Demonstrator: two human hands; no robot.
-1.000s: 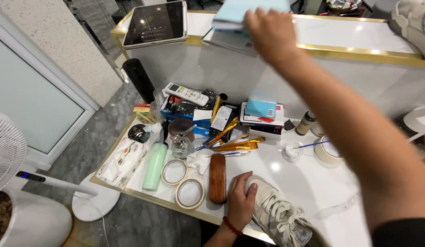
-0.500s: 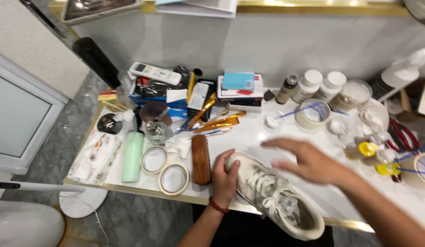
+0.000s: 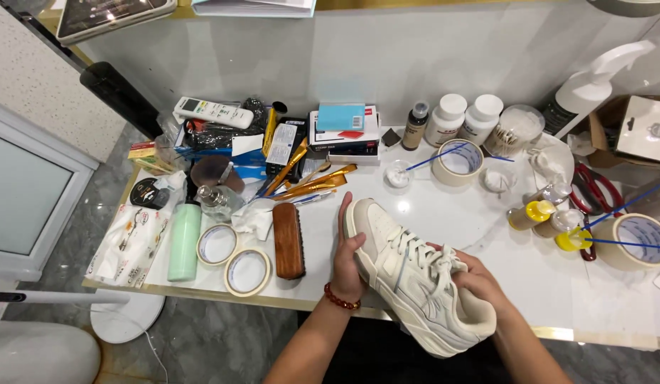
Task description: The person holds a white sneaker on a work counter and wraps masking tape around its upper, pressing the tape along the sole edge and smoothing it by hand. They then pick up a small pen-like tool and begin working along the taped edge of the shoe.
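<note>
A cream-white sneaker (image 3: 415, 274) is held over the front edge of the white table (image 3: 472, 220), toe pointing away from me. My left hand (image 3: 347, 252), with a red bead bracelet at the wrist, grips the toe end from the left side. My right hand (image 3: 479, 281) holds the heel and collar of the sneaker from the right. A brown wooden shoe brush (image 3: 288, 240) lies on the table just left of my left hand.
Two tape rolls (image 3: 234, 259) and a green bottle (image 3: 183, 240) lie at the left front. Gold-handled brushes (image 3: 308, 181), boxes and a remote (image 3: 212, 112) crowd the back left. Bottles, jars, a tape roll (image 3: 458, 162) and yellow-capped bottles (image 3: 550, 220) stand at the right.
My right hand came down from the upper shelf, crossed the table, and has taken hold of the sneaker's heel. The view tilted down toward the table. The sneaker is lifted and turned.
</note>
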